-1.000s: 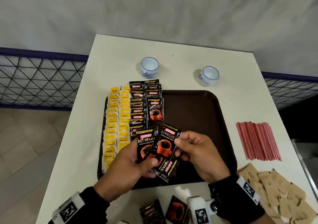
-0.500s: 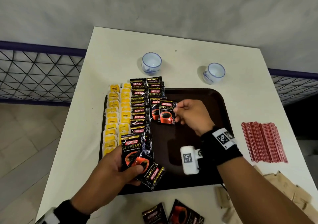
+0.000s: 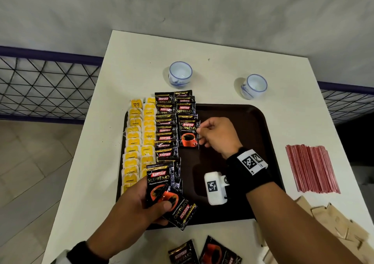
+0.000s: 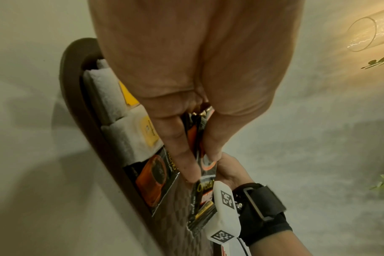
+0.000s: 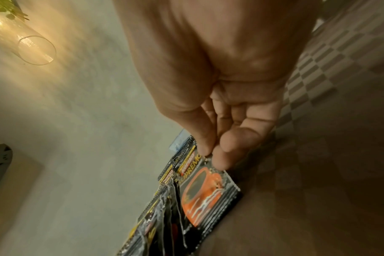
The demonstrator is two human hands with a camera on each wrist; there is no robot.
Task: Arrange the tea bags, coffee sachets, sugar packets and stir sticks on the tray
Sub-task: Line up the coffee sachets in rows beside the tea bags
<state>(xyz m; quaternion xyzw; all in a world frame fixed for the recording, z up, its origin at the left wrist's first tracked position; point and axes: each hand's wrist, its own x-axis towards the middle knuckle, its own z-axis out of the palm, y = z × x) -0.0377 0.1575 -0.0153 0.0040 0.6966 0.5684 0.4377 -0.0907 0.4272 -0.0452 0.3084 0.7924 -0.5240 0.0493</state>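
A dark brown tray (image 3: 253,122) lies on the white table. Yellow tea bags (image 3: 139,140) fill two columns along its left side, with black coffee sachets (image 3: 166,130) in overlapping columns beside them. My right hand (image 3: 199,131) pinches the right edge of one coffee sachet (image 3: 188,135) lying at the lower end of the second sachet column; the right wrist view shows thumb and forefinger on the coffee sachet (image 5: 206,190). My left hand (image 3: 155,201) grips a small stack of coffee sachets (image 3: 172,197) over the tray's near left corner, also gripped in the left hand (image 4: 195,155).
Red stir sticks (image 3: 311,168) lie in a pile right of the tray. Brown sugar packets (image 3: 336,227) are scattered at the near right. Two more coffee sachets (image 3: 204,251) lie on the table at the near edge. Two white cups (image 3: 180,74) (image 3: 254,86) stand behind the tray.
My right hand took a sachet from the left hand's stack, carried it away to the second column and lowered it onto the tray. The left hand drifted slightly left with its stack.
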